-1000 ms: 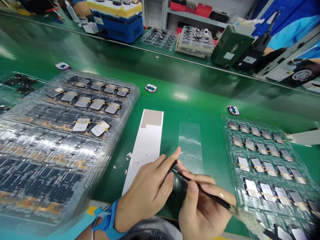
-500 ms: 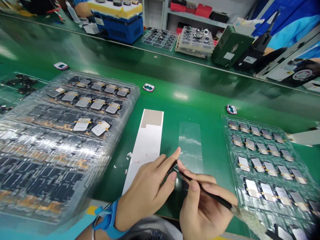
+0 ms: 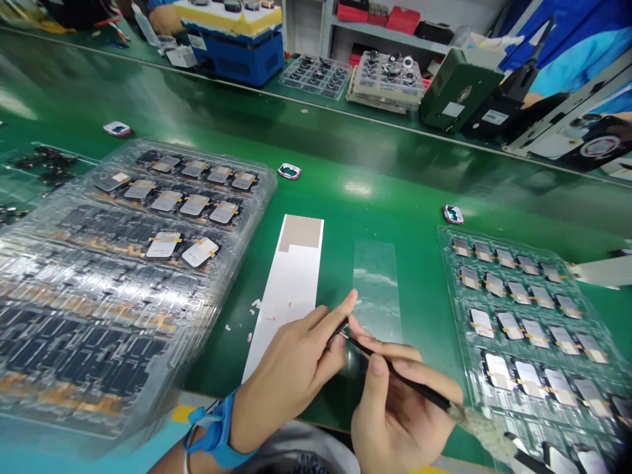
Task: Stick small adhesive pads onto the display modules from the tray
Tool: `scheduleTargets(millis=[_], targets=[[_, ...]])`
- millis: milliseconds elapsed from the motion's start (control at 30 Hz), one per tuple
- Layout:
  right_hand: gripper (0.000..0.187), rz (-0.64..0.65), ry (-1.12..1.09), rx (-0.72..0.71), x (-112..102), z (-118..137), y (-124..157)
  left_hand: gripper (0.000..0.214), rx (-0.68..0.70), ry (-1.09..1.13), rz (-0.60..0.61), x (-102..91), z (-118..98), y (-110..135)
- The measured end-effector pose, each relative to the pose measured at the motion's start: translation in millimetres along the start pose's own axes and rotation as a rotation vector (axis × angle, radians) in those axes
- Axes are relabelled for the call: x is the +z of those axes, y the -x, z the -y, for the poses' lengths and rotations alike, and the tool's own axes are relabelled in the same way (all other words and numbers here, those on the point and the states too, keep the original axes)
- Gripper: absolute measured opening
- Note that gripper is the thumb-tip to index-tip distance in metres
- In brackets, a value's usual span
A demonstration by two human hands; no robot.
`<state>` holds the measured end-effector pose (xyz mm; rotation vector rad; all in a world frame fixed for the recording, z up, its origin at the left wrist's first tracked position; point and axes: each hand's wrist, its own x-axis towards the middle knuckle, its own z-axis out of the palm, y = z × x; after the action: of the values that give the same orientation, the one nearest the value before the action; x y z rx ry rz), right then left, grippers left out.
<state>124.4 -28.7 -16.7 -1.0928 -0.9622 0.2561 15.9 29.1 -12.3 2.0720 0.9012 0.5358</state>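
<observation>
My left hand [image 3: 296, 359], a blue strap at its wrist, pinches a small dark flat part [image 3: 338, 329] between thumb and fingers; most of the part is hidden. My right hand [image 3: 405, 401] grips a slim black tool [image 3: 422, 388] like a pen. Pale, rough wrapping covers the tool's rear, and its thin tip meets the part at my left fingertips. Under my left hand lies a white strip [image 3: 289, 283] with a beige patch at its far end. A clear film sheet [image 3: 375, 276] lies on the green bench just beyond my fingers.
Stacked clear trays [image 3: 237, 263] of small screen modules stand at left. Another module tray [image 3: 523, 309] lies at right. Small pink-rimmed pieces [image 3: 289, 171] are spread along the back of the bench. A raised shelf holds a blue box [image 3: 237, 56] and a green box [image 3: 459, 89].
The tool's tip has shifted slightly left and down against the dark part. My left thumb has curled in closer, and my right hand has moved slightly left.
</observation>
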Motion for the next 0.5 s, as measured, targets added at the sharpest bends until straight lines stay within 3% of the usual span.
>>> scheduleTargets(millis=[167,300,400,500], targets=[[0.029,-0.033,0.024,-0.019,2,-2,-1,0.049,-0.009,0.015,0.009,0.3,-2,-4],[0.024,-0.101,0.224,-0.052,-9,-9,3,0.038,0.033,-0.007,-0.051,-5.7,-14,7],[0.011,-0.015,0.226,0.023,-24,-19,1,0.024,0.080,-0.070,-0.199,-24.0,-21,37],[0.013,0.112,0.175,0.067,-33,-31,-3,0.016,0.000,-0.188,-0.450,-61.6,-20,81]])
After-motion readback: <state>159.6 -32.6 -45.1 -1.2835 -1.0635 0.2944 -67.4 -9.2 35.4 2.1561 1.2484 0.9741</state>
